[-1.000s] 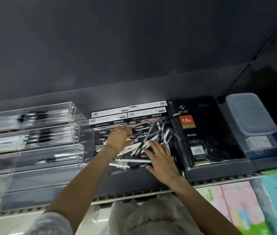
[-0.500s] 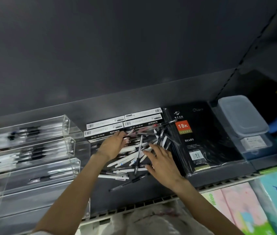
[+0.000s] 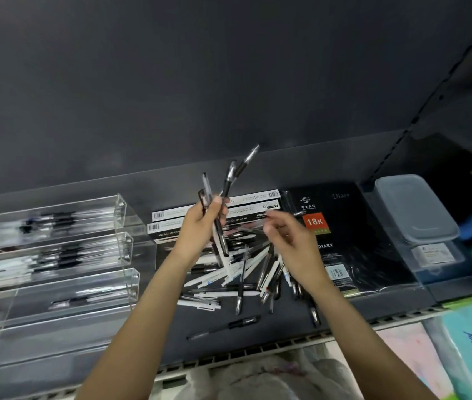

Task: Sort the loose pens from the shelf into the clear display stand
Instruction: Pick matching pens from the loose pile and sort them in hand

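Shelving of dark grey metal fills the view: a plain back panel [image 3: 200, 82] above, and one shelf [image 3: 257, 339] with a slotted front edge running across the lower half. The clear display stand [image 3: 55, 255] takes the shelf's left part, with at least four stepped troughs showing; the upper three hold pens, too blurred to count. One black diary [image 3: 341, 238] in plastic wrap lies right of centre, marked 18K. One lidded plastic box [image 3: 416, 209] stands at the right end. Two rows of long flat pen cartons [image 3: 171, 220] lie against the back, partly hidden by the hands, so their exact number cannot be told. The loose pens [image 3: 243, 272] lie in a crossed heap on the shelf between stand and diary, black ones and white ones mixed, too tangled to count; one black pen [image 3: 223, 327] lies alone nearer the front edge. The left hand [image 3: 203, 223] is raised above the heap, fingers curled round a bunch of about four dark pens [image 3: 226, 192] standing upward. The right hand [image 3: 289, 241] hovers over the heap, fingers loosely bent; whether it pinches anything cannot be told through the blur.
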Tool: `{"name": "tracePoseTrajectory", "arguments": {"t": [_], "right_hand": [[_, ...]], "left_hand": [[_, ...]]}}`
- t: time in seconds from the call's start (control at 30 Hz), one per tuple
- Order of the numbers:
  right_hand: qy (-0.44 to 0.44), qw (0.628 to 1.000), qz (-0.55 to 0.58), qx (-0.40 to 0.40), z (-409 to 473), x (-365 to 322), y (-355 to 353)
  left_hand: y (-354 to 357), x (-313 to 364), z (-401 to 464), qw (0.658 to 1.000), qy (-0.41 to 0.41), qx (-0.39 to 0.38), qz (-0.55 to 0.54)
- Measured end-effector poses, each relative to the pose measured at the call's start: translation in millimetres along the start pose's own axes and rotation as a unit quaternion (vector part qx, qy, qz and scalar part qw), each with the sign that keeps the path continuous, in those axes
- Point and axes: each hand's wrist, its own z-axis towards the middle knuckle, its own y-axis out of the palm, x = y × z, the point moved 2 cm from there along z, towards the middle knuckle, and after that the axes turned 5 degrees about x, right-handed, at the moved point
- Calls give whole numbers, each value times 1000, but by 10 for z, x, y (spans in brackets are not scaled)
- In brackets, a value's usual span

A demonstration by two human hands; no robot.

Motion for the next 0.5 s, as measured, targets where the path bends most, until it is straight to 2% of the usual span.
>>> {"name": "tracePoseTrajectory", "arguments": {"t": [0.07, 0.2, 0.37, 0.5], "right_hand": [[43, 997, 62, -2, 114, -122, -56], [104, 986, 131, -17, 331, -281, -85], [86, 980, 182, 4, 377, -328, -98], [64, 986, 154, -21, 389, -342, -127]], "left_hand": [[91, 9, -86, 999, -15, -27, -21], [234, -19, -273, 997, -19, -72, 2], [354, -17, -424, 992, -50, -108, -44], [379, -26, -515, 972, -153, -123, -128]]}}
